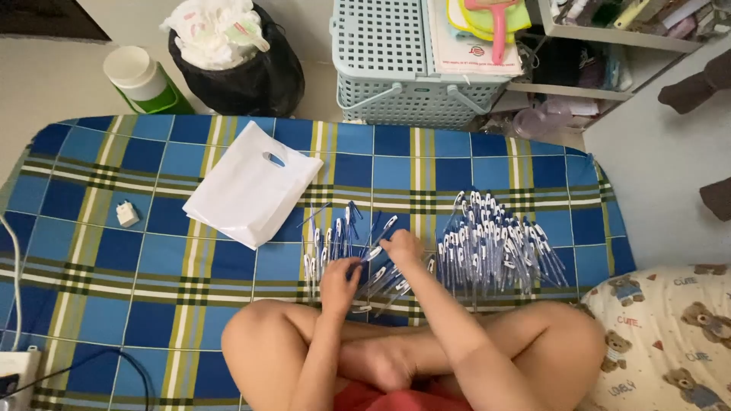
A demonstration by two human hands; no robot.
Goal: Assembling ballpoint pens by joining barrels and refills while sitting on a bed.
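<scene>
Both hands work the small row of blue-and-white pens (pixel 335 243) on the checked sheet (pixel 152 266): left hand (pixel 340 283) pinches approx. one pen, right hand (pixel 401 247) prob. fingers another, so loose pens beside either grip could roll & mix w/ the big pile (pixel 495 243).

On the bed (pixel 91 251), a pen row (pixel 329 240) lies left of a bigger pen pile (pixel 495 243). A bag (pixel 253 185) lies left behind the row, a charger (pixel 127 214) further left. A basket (pixel 396 68) stands behind the bed.
</scene>
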